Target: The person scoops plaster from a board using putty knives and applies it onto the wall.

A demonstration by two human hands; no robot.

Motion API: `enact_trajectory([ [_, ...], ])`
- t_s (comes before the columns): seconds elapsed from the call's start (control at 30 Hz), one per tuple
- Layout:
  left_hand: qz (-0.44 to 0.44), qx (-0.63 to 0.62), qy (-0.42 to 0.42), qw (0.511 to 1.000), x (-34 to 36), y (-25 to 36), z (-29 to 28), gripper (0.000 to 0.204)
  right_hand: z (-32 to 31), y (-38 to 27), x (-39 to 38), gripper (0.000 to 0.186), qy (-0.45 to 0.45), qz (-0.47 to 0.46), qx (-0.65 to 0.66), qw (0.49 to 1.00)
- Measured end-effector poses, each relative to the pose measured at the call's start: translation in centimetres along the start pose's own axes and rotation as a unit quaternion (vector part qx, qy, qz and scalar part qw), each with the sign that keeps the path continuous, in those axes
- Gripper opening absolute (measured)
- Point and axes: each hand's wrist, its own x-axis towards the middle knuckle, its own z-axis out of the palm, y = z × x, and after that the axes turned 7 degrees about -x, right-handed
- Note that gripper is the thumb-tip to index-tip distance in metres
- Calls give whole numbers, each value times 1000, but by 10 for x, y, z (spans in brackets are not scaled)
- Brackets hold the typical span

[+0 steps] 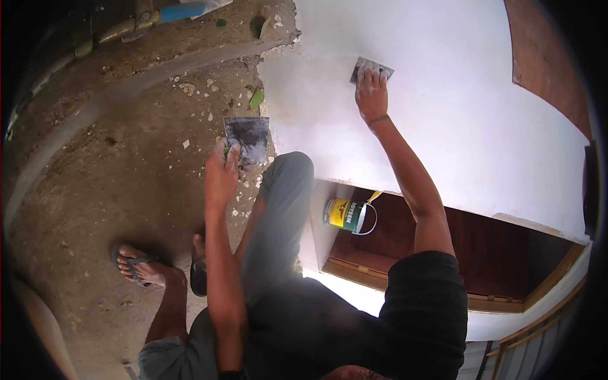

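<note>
My left hand (226, 158) grips a wide putty knife (247, 132), its dark blade smeared with pale compound, over the dirt floor beside my bent knee. Against the white plastered wall (456, 114), my right hand (372, 95) holds a smaller scraper (360, 68) with its fingers on the blade, which lies on the surface. Pale residue coats the fingers of both hands. A green-and-yellow can (345, 215) with a wire handle and something yellow at its rim sits in the recess below the wall's edge.
The rough floor (107, 190) carries leaves, pale chips and a curved concrete strip (145, 82). A metal pipe with a blue section (180, 11) is at the upper left. My sandalled feet (142, 266) are at the lower left. A brown board (544, 69) is at the upper right.
</note>
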Motion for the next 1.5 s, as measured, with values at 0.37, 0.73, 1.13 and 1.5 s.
enact_trajectory([
  [0.37, 20, -55, 57, 997, -2, -11, -27, 20, 0, 7, -29, 45, -107, 10, 1, 994],
  [0.73, 30, -72, 52, 996, -1, -12, -33, 20, 24, -89, -35, 35, -109, 25, 78, 991],
  [1.13, -1, 1, 97, 995, 7, -2, -53, 21, 55, -153, -91, 35, -59, -82, 210, 972],
  [1.5, -10, 49, 125, 991, -44, 159, -9, 26, -88, -77, -159, 32, -55, -111, 268, 956],
])
